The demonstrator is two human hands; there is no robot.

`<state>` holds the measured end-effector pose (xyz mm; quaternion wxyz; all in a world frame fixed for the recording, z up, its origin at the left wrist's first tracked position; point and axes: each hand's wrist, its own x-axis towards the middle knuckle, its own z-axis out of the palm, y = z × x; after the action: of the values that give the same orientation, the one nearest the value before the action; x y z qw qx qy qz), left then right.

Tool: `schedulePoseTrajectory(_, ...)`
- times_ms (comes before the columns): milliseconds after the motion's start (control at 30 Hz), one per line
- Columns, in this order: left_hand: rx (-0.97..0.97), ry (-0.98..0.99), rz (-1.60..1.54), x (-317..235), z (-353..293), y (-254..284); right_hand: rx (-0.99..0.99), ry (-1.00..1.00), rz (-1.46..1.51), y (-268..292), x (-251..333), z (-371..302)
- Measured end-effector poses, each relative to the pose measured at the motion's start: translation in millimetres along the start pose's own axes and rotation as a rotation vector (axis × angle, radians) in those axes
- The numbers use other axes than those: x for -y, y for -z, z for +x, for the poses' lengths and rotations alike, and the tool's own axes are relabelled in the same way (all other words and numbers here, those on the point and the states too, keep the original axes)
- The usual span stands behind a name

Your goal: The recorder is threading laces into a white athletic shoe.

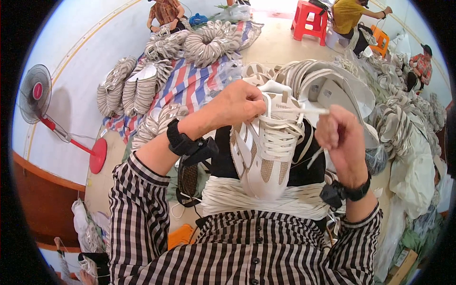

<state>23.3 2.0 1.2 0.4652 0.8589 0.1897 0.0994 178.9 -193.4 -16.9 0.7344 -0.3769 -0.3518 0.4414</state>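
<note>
A white and beige sneaker [266, 166] rests on my lap, toe toward me, its laces threaded across the front. My left hand [240, 102] is closed at the upper left of its opening, pinching a white shoelace by the eyelets; the fingertips are partly hidden. My right hand [341, 133], slightly blurred, is closed on a flat white shoelace [308, 111] stretched sideways from the shoe's top, with a loose end hanging below the hand. Across my lap, under the toe, lies a bundle of white shoelaces [223, 194].
Just beyond the sneaker sits a ring of shoe uppers [327, 78]. More ringed bundles [211, 42] lie on a striped sheet [187, 78] at left. A fan [38, 92] stands far left, a red stool [309, 21] at the back. Piled shoes [403, 123] line the right; other people sit farther off.
</note>
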Motion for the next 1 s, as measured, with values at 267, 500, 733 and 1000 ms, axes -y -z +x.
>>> schedulePoseTrajectory(267,-0.023,-0.083,0.009,10,-2,2,-0.124,-0.107,0.132,38,-16,45)
schedulePoseTrajectory(500,-0.037,-0.330,0.120,16,-20,5,-0.104,-0.184,-0.078,31,-14,43)
schedulePoseTrajectory(733,-0.024,-0.622,0.406,8,-13,11,0.002,-0.155,-0.253,19,-15,46)
schedulePoseTrajectory(1000,0.135,-0.351,0.172,-1,-18,20,0.037,-0.165,-0.280,23,-19,52)
